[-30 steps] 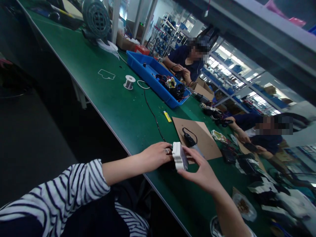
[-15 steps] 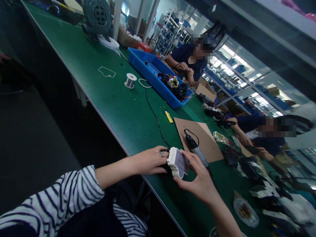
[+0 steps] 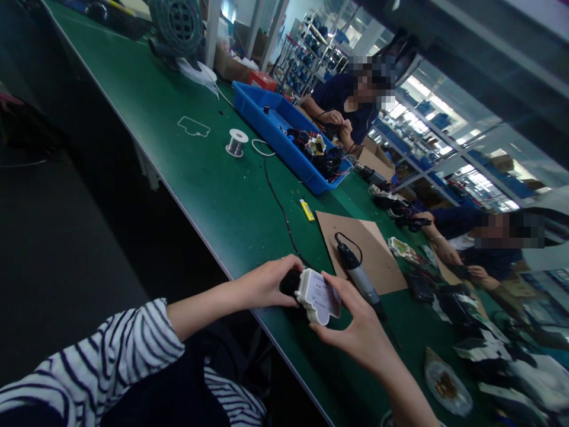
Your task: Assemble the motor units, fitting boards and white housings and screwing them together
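Note:
Over the near edge of the green table, my right hand (image 3: 355, 308) grips a white plastic housing (image 3: 317, 296) between thumb and fingers. A pale label with fine print covers the face turned up; the text is too small to read. My left hand (image 3: 280, 281) is closed round a black part (image 3: 290, 283) at the housing's left side. How that part joins the housing is hidden. A black cord (image 3: 284, 216) runs from near it back across the table. Just right of the housing lies a grey and black electric screwdriver (image 3: 358, 270), partly on a brown cardboard sheet (image 3: 386, 267).
A blue tray (image 3: 284, 151) with wired parts stands further back, beside a solder wire spool (image 3: 237, 143). A yellow lighter (image 3: 306, 210) lies near the cardboard. Bagged small brass parts (image 3: 446, 385) sit at right. Two people (image 3: 351, 107) work across the table.
My left hand has shifted its grip, its fingers now wrapped round the black part. The housing's labelled face has turned more toward me. The view has moved slightly.

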`<state>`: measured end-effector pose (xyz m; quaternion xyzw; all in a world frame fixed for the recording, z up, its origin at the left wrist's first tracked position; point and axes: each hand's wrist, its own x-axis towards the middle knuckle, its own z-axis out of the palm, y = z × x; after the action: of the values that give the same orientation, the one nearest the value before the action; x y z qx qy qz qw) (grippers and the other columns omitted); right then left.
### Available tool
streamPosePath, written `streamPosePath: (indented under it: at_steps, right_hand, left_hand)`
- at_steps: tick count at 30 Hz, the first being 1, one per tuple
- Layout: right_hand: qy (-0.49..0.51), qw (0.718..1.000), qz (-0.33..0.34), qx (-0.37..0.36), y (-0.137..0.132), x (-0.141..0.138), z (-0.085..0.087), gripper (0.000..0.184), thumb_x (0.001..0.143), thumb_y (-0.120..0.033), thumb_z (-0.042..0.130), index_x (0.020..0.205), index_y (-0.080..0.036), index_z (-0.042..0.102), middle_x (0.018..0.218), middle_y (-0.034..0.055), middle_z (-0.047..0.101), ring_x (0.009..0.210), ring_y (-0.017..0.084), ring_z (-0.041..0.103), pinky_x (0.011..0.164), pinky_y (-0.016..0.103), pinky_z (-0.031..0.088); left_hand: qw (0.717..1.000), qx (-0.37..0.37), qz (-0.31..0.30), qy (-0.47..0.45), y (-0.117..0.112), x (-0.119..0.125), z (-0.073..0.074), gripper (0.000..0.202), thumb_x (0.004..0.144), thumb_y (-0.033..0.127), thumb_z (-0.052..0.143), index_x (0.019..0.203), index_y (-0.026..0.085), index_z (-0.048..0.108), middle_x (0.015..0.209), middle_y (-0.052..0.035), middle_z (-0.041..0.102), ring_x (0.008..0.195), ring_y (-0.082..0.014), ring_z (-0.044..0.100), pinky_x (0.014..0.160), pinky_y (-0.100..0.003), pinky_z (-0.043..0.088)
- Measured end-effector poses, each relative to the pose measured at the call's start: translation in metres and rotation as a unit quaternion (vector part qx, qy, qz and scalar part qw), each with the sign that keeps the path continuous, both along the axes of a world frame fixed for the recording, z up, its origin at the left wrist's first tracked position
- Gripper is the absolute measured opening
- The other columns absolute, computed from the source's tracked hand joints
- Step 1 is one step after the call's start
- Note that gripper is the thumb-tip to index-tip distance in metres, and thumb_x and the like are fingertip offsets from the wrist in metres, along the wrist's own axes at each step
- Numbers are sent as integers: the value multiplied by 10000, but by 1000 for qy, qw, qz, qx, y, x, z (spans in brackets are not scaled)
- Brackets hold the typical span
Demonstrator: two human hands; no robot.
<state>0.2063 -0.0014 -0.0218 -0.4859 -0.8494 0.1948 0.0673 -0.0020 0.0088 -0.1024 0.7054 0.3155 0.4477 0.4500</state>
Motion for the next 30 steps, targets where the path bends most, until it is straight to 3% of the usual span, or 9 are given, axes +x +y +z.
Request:
streamPosePath:
  at_steps: [9, 15, 20, 26, 30]
  right_hand:
    - [-21, 999, 22, 17, 1, -4, -3, 728, 664, -374, 701, 1283, -222, 348, 1219, 94, 475, 1109, 248, 478, 924, 374, 429]
    - [-29, 999, -15, 29, -5, -9, -12, 752, 669, -404, 696, 1295, -218, 322, 1243, 111, 439, 1123, 272, 468, 907, 409, 444]
    - [-42, 998, -54, 13, -3, -18, -7, 734, 649, -427, 699, 1254, -197, 354, 1203, 127, 466, 1077, 289, 495, 898, 447, 439]
    - [-33, 999, -7, -13, 3, -12, -2, 718, 615, -378, 720, 1221, -190, 385, 1193, 117, 475, 1080, 267, 490, 909, 412, 430]
    - [-39, 999, -35, -3, 3, -12, -3, 751, 600, -441, 721, 1213, -174, 380, 1180, 124, 488, 1063, 275, 500, 894, 420, 433]
  left_hand:
    - [1000, -27, -5, -15, -1, -1, 2, 499, 627, 220, 729, 1023, 137, 437, 1011, -66, 569, 943, -177, 553, 795, -286, 426]
    - [999, -32, -6, 3, 0, -3, 3, 507, 621, 205, 725, 1037, 143, 443, 1022, -64, 567, 953, -180, 548, 815, -302, 423]
    - [1000, -26, 2, -8, 1, -2, -1, 505, 616, 220, 737, 1014, 141, 436, 1008, -61, 563, 955, -179, 550, 834, -306, 430]
    - [1000, -11, -3, -16, 1, -1, -2, 488, 624, 178, 720, 1015, 137, 431, 1006, -60, 569, 954, -170, 557, 838, -293, 434]
    - [999, -15, -5, -40, 1, -1, -3, 497, 624, 201, 731, 1010, 136, 426, 1001, -65, 568, 962, -169, 562, 847, -293, 438]
